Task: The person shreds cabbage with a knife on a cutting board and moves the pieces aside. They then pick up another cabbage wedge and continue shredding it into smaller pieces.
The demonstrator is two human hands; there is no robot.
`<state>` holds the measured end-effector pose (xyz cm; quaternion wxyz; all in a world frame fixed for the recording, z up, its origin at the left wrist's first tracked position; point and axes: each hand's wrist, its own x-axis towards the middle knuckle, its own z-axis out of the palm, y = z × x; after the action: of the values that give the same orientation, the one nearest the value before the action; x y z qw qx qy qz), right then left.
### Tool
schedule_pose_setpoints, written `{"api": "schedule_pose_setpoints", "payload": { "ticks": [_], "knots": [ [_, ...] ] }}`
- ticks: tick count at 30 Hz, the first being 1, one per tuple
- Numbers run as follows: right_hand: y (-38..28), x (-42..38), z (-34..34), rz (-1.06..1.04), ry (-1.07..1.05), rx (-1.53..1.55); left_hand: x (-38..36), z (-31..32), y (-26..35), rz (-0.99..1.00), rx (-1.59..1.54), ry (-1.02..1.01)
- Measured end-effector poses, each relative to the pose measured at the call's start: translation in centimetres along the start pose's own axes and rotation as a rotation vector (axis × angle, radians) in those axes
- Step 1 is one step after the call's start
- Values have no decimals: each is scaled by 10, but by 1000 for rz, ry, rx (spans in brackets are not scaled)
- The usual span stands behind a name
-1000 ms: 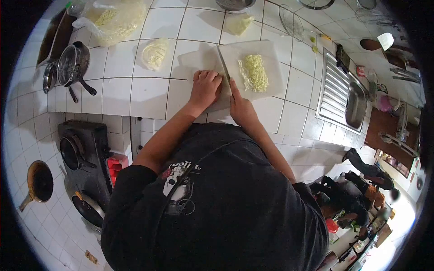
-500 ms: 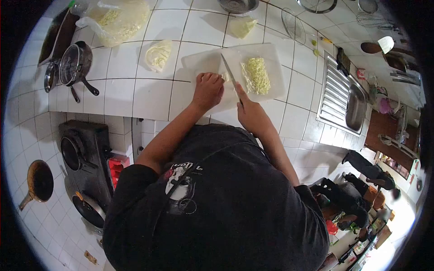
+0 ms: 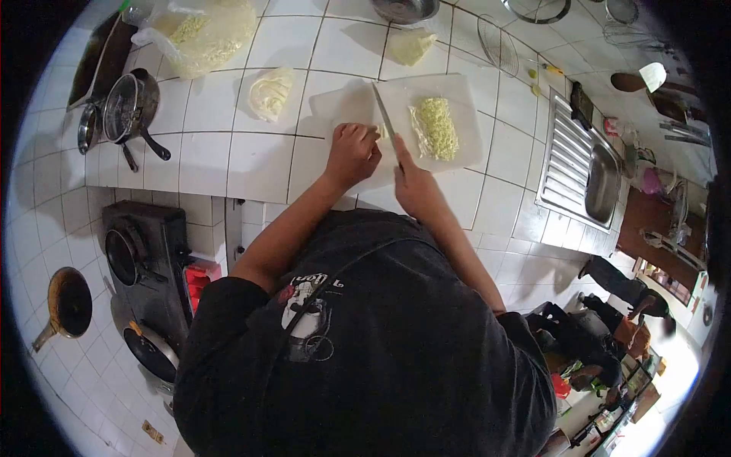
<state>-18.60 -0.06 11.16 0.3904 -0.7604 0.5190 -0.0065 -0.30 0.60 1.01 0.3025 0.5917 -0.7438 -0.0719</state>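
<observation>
My right hand (image 3: pixel 417 183) grips a knife (image 3: pixel 384 108) whose blade points away from me over the white cutting board (image 3: pixel 468 129). My left hand (image 3: pixel 353 155) is closed, with its fingers curled down on the board just left of the blade. A small pale piece of cabbage (image 3: pixel 382 132) shows between those fingers and the knife; the rest is hidden under the hand. Right of the knife lies a pile of shredded cabbage (image 3: pixel 435 129). One cut cabbage chunk (image 3: pixel 270 94) sits on the tiles to the left, and another cabbage wedge (image 3: pixel 412 47) beyond the board.
A plastic bag (image 3: pixel 221 46) of shredded cabbage and a black-handled pan (image 3: pixel 126 108) stand at the left. A metal bowl (image 3: pixel 403 7) is at the far edge. The sink (image 3: pixel 601 183) lies right. Below left is a stove (image 3: pixel 152 259). Several people (image 3: pixel 579 335) work behind.
The right hand and the knife handle have shifted slightly left, toward the left hand. The left hand stays over the cabbage piece, its fingers a little differently bent.
</observation>
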Motion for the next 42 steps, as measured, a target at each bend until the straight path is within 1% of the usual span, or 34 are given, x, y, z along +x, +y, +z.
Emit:
{"api": "schedule_pose_setpoints", "payload": {
  "ticks": [2,4,5,6,8,9,10,12,14,15,16,18,19,20,22,24,26,27,28,29,30,32,33,35,36,38,39,40,41,42],
  "knots": [
    [9,6,16,22,37,18,-2,4,0,-13,49,-32],
    [-1,8,13,-40,91,-22,2,-3,2,-1,29,22],
    [-1,6,2,62,15,-44,0,-7,7,-34,10,3],
    [-3,-1,-8,59,15,-40,0,-6,5,-33,15,2],
    [-5,-17,-22,-28,-9,2,-2,0,1,-3,-35,42],
    [-11,-19,-25,33,-63,-27,-1,0,1,-1,-31,42],
    [-9,-15,-17,31,-62,-25,-1,0,1,-12,-37,38],
    [9,-4,14,-56,90,15,-2,-2,4,-22,-49,26],
    [25,8,37,-62,132,11,0,-12,8,-21,5,-17],
    [22,10,38,-77,173,6,-3,-7,4,-17,8,-24],
    [21,10,37,-77,177,17,-4,-3,-3,26,28,-20],
    [17,7,22,-12,84,14,-5,-1,-8,95,51,-31],
    [11,3,13,-8,51,-32,-4,-2,-4,68,17,-13],
    [8,-4,5,-2,69,-8,-3,-4,-1,41,-13,4],
    [4,-15,-4,-78,35,21,-2,-9,5,50,-20,-15],
    [9,-7,11,-39,39,31,-3,-11,5,45,-42,-37],
    [17,1,24,2,47,29,-4,-7,0,59,54,-42],
    [17,5,24,1,30,-18,-2,-6,0,71,49,-42],
    [18,9,21,-9,10,-71,-1,-5,-1,57,19,-35],
    [21,7,18,-99,73,56,-2,-4,-1,37,-7,-25],
    [14,3,6,-102,71,55,-2,-6,2,34,-5,-23],
    [1,-3,-16,-3,-51,21,0,-10,9,17,-58,33],
    [1,-4,-13,-4,-55,17,0,-10,9,17,-53,30],
    [4,0,-2,-39,8,107,1,-11,7,15,-43,13],
    [14,4,10,-42,5,99,0,-12,7,13,-34,-15],
    [33,14,32,-90,96,124,-3,-6,1,27,-9,4],
    [24,12,17,-101,85,111,-4,-3,-1,46,25,17],
    [4,5,-9,-54,23,41,-3,-4,-1,32,30,26],
    [-9,-1,-21,-3,-38,-24,-3,-6,2,28,-20,51],
    [-9,-4,-20,-9,-46,-25,-4,-6,4,29,-70,75]
  ]
}}
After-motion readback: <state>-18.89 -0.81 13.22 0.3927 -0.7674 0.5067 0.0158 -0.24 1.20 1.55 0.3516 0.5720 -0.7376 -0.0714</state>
